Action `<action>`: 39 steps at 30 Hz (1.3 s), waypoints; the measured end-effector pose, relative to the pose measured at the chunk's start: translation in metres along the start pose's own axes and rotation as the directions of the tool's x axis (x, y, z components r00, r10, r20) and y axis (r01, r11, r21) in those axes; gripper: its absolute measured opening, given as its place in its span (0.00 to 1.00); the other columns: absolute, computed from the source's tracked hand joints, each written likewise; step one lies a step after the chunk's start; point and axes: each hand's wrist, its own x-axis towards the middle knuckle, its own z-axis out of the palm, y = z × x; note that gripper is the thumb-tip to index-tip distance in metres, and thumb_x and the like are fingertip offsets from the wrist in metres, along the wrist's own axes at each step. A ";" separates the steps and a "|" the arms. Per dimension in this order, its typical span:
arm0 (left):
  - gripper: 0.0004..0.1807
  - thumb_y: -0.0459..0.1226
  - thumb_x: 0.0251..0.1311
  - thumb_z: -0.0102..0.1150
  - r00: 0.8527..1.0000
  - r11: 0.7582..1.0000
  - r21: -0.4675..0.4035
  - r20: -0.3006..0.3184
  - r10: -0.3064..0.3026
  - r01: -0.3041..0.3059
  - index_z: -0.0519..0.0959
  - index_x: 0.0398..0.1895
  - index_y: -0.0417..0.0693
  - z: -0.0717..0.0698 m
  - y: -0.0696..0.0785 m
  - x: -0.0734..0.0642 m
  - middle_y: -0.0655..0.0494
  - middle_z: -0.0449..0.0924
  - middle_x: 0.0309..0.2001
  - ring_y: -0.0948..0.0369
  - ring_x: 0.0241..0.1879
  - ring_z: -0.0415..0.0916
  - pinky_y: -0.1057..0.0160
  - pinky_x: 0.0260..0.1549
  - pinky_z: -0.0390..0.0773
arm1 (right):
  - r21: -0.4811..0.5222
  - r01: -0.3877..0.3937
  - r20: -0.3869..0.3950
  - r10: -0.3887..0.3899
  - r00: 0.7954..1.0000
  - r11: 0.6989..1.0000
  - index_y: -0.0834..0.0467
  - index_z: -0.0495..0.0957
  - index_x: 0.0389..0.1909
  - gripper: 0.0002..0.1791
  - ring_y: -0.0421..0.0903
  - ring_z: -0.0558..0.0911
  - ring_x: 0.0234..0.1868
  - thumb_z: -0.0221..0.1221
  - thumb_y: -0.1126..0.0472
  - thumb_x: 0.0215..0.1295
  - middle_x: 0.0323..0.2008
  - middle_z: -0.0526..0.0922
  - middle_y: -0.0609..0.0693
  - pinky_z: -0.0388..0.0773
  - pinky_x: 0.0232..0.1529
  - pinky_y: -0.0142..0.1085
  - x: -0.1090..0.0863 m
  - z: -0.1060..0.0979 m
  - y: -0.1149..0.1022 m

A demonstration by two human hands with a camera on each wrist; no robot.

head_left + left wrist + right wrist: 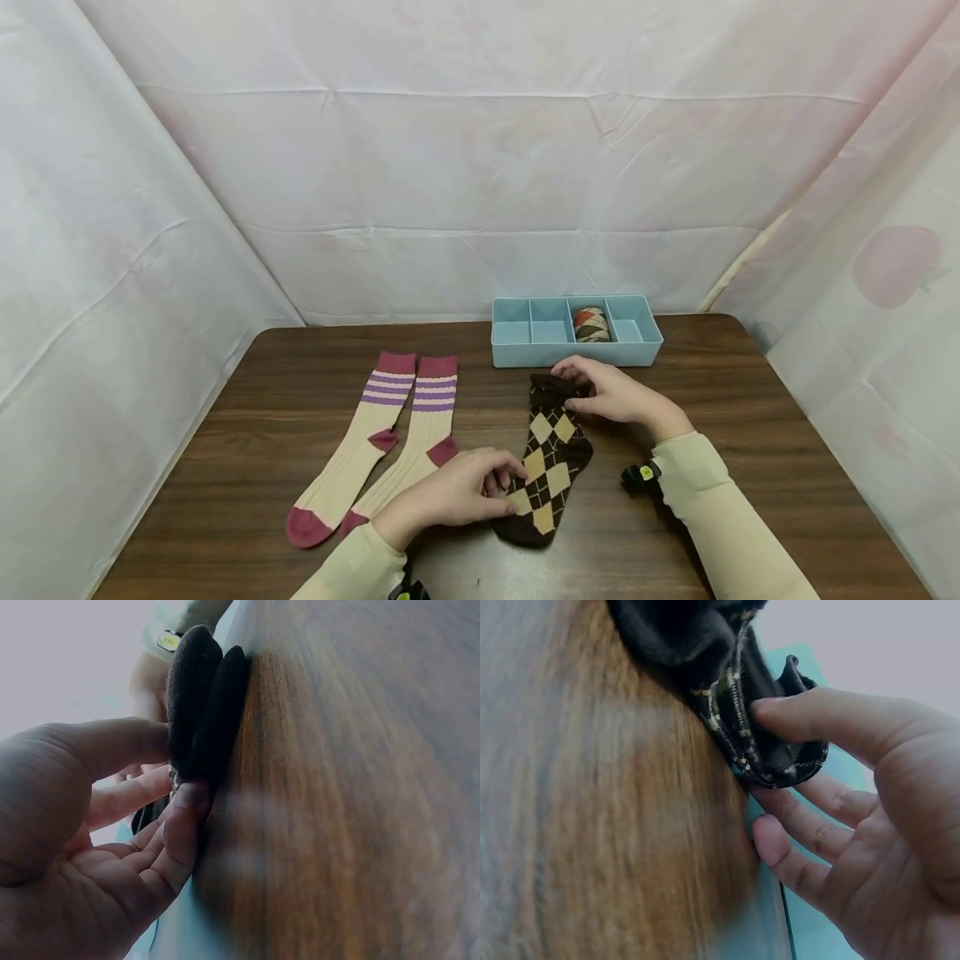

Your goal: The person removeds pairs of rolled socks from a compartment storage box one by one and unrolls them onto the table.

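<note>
A pair of dark brown argyle socks [557, 475] with tan diamonds lies stacked on the table, cuff toward the back and toe toward the front. My left hand [468, 487] holds the left edge near the toe; in the left wrist view its thumb lies against the upper dark sock [196, 690] and a fingertip meets the lower edge. At the cuff end, my right hand [611, 392] pinches the socks. The right wrist view shows its thumb against the folded cuff [780, 754], with the other fingers around the outer side.
Left of the argyle socks lie two cream socks [360, 442] with maroon toes and purple stripes. At the table's back edge stands a light blue divided box [562, 356], with a rolled patterned sock [592, 325] in its third compartment. White cloth [480, 167] hangs behind.
</note>
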 end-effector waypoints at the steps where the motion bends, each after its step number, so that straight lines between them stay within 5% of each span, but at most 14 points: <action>1: 0.20 0.36 0.66 0.78 1.000 1.000 -0.002 -0.001 -0.002 0.002 0.84 0.60 0.53 0.000 0.000 0.000 0.61 0.80 0.41 0.74 0.35 0.78 0.71 0.40 0.81 | -0.012 0.005 -0.014 -0.005 1.000 1.000 0.54 0.74 0.71 0.26 0.53 0.82 0.63 0.68 0.62 0.76 0.62 0.83 0.53 0.83 0.54 0.49 0.000 0.001 0.000; 10: 0.23 0.32 0.65 0.78 0.998 0.999 -0.035 0.046 -0.037 0.039 0.84 0.62 0.51 -0.001 0.003 0.001 0.61 0.80 0.38 0.74 0.32 0.78 0.71 0.37 0.82 | -0.062 -0.053 -0.125 0.045 0.991 0.997 0.54 0.74 0.71 0.19 0.57 0.85 0.61 0.56 0.55 0.87 0.61 0.85 0.56 0.81 0.59 0.59 0.000 0.001 0.002; 22: 0.23 0.33 0.66 0.78 0.997 0.998 -0.032 0.061 -0.044 0.046 0.83 0.63 0.52 -0.003 0.002 0.001 0.62 0.80 0.38 0.74 0.33 0.78 0.71 0.38 0.82 | -0.064 0.012 -0.107 -0.018 0.994 0.998 0.53 0.82 0.54 0.10 0.53 0.85 0.51 0.69 0.61 0.76 0.53 0.82 0.53 0.83 0.48 0.49 -0.005 -0.009 0.003; 30: 0.23 0.33 0.66 0.78 0.997 0.998 -0.040 0.065 -0.047 0.049 0.83 0.62 0.52 -0.003 0.000 0.001 0.62 0.79 0.39 0.73 0.33 0.79 0.70 0.38 0.82 | -0.152 -0.007 -0.058 -0.001 0.998 0.988 0.59 0.84 0.64 0.18 0.57 0.79 0.56 0.67 0.57 0.78 0.59 0.79 0.60 0.80 0.56 0.56 -0.004 -0.002 0.006; 39: 0.23 0.33 0.66 0.78 0.997 0.998 -0.031 0.065 -0.048 0.050 0.83 0.63 0.52 -0.002 -0.001 0.002 0.63 0.79 0.39 0.74 0.33 0.79 0.70 0.38 0.82 | -0.166 -0.068 -0.011 0.067 0.998 0.984 0.55 0.82 0.70 0.25 0.47 0.72 0.42 0.70 0.57 0.75 0.48 0.72 0.56 0.72 0.45 0.43 -0.003 0.001 0.006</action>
